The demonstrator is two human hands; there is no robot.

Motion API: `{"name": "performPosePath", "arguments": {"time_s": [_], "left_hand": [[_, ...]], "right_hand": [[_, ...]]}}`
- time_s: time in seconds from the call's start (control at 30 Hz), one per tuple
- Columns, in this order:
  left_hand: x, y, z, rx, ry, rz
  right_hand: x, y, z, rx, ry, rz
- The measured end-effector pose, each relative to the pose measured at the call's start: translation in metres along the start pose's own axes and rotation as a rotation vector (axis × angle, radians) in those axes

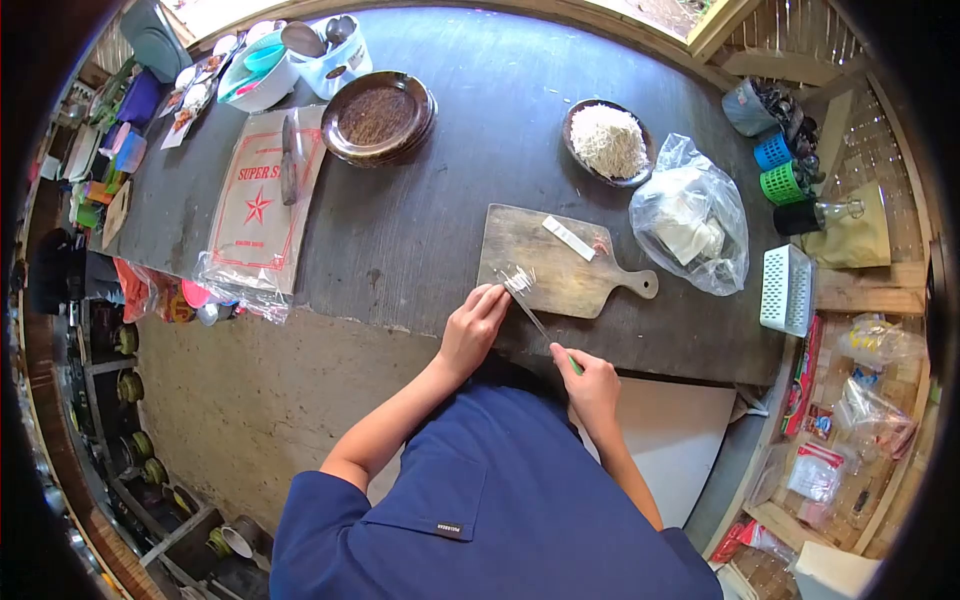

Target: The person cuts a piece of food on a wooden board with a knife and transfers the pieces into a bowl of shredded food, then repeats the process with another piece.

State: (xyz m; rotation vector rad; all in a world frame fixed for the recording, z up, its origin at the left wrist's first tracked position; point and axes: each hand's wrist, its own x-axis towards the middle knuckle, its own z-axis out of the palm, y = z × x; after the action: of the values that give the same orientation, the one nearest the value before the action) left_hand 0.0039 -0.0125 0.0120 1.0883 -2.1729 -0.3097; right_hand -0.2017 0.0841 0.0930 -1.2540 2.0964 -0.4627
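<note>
My right hand (588, 385) grips the green handle of a knife (533, 318), its blade slanting up and left over the near edge of a wooden cutting board (570, 290). By the blade's tip, my left hand (472, 328) has its fingers pressed together; what they hold, if anything, is hidden. Thin white strips (519, 279) lie on the board beside those fingertips. Farther back on the board rests a white rectangular block (568, 238), with small reddish bits next to it. Behind the board, a heap of white shreds (608, 140) fills a dark bowl.
A clear plastic bag (725, 265) with white pieces sits right of the board. Left stand stacked brown plates (425, 122) and a printed brown sack (235, 225) bearing another knife (289, 165). Tubs of utensils (345, 72) are at the back; a white basket (787, 290) is right.
</note>
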Motion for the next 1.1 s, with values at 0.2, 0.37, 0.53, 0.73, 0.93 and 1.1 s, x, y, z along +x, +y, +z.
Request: {"name": "performPosePath", "arguments": {"time_s": [0.2,0.37,0.53,0.73,0.93,1.1], "left_hand": [[-0.001,0.002,0.001,0.023,0.008,-0.026],[-0.002,-0.002,0.004,0.022,0.007,0.011],[-0.002,0.002,0.001,0.063,-0.003,0.019],[-0.006,-0.004,0.003,0.073,-0.055,0.033],[-0.008,0.0,0.002,0.072,-0.061,-0.01],[-0.008,-0.002,0.006,0.015,0.004,-0.02]], "right_hand": [[0.024,-0.006,0.02,0.011,0.015,-0.041],[0.002,-0.003,-0.002,-0.002,-0.012,0.02],[0.031,-0.012,0.02,0.012,-0.025,-0.009],[0.008,0.003,0.01,-0.008,0.019,-0.036],[0.016,-0.007,0.022,0.018,0.052,-0.061],[-0.001,0.009,0.009,0.02,0.027,-0.016]]}}
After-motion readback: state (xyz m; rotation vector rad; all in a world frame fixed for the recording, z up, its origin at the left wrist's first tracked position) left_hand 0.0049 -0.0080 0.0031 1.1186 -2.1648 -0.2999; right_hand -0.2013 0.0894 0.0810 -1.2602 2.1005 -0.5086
